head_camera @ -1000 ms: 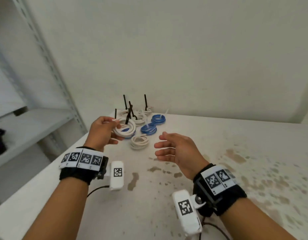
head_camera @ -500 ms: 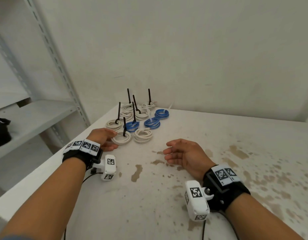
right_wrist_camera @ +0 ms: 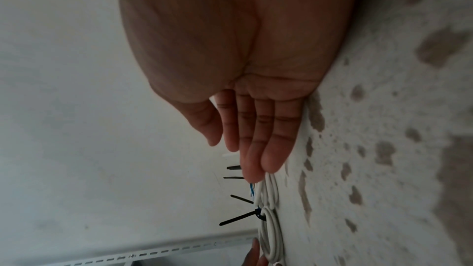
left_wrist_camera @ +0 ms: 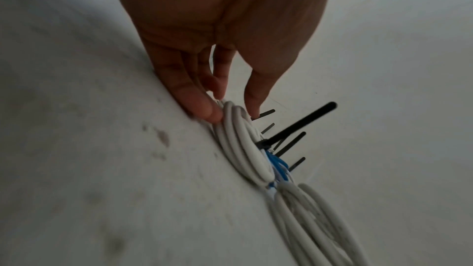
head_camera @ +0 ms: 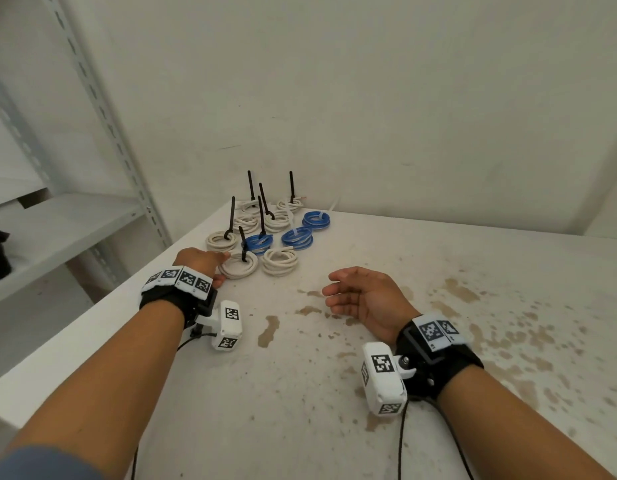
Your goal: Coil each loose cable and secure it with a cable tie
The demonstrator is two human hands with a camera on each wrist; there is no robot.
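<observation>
A white cable coil (head_camera: 238, 266) with an upright black cable tie (head_camera: 243, 247) lies at the near left of a cluster of coils on the white table (head_camera: 335, 393). My left hand (head_camera: 219, 268) reaches its left rim with straight fingers. In the left wrist view the fingertips (left_wrist_camera: 204, 112) and thumb touch the coil (left_wrist_camera: 238, 145) beside its tie (left_wrist_camera: 299, 124). My right hand (head_camera: 335, 289) rests on its edge on the table, fingers relaxed and empty, as the right wrist view (right_wrist_camera: 245, 149) also shows. Beside it lies a white coil (head_camera: 280, 261) with no black tie visible.
Three blue coils (head_camera: 297, 237) and several more white coils with black ties (head_camera: 246, 221) fill the far left corner by the wall. A grey metal shelf rack (head_camera: 57, 230) stands left of the table edge. Brown stains mark the tabletop.
My left hand brought the tied white coil down from the air onto the table next to the others. My right hand sank onto the table and stayed empty.
</observation>
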